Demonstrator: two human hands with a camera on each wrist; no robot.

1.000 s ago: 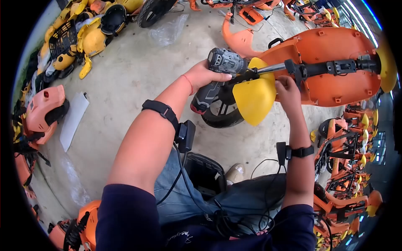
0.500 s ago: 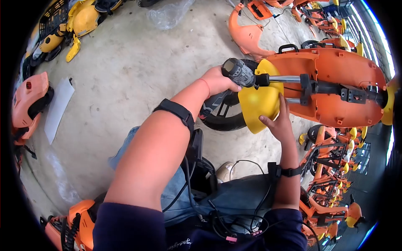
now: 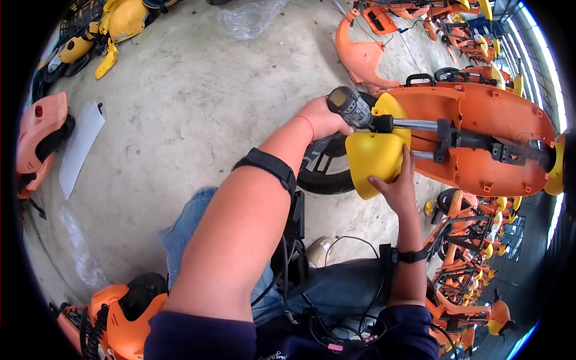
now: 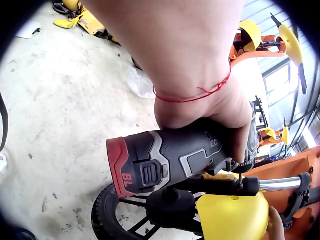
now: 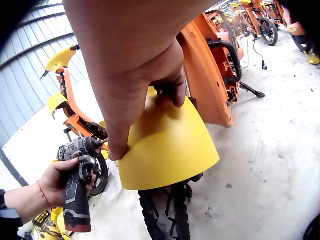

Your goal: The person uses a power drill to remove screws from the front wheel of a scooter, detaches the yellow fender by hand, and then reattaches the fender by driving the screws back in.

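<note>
My left hand (image 3: 324, 120) grips a grey and black cordless drill (image 3: 353, 109) by its handle. In the right wrist view the drill (image 5: 76, 192) points its bit toward the fender's side, and its battery end is red. A yellow front fender (image 3: 373, 161) sits over the black wheel (image 3: 327, 183) of an orange scooter. My right hand (image 3: 401, 187) holds the fender's near side, thumb on one edge and fingers on the other. Beside the drill's nose runs the silver fork tube (image 3: 417, 124). In the left wrist view, the drill body hides part of the fork.
The scooter's orange body shell (image 3: 498, 120) extends to the right. A loose orange curved panel (image 3: 363, 54) lies behind it on the concrete floor (image 3: 198, 102). Rows of scooters (image 3: 462, 252) stand at the right. Cables (image 3: 312, 306) hang by the person's lap.
The right hand has moved from the fork side of the fender to its near side and spread its grip there. The drill has shifted right and tilted along the fork, still in the left hand.
</note>
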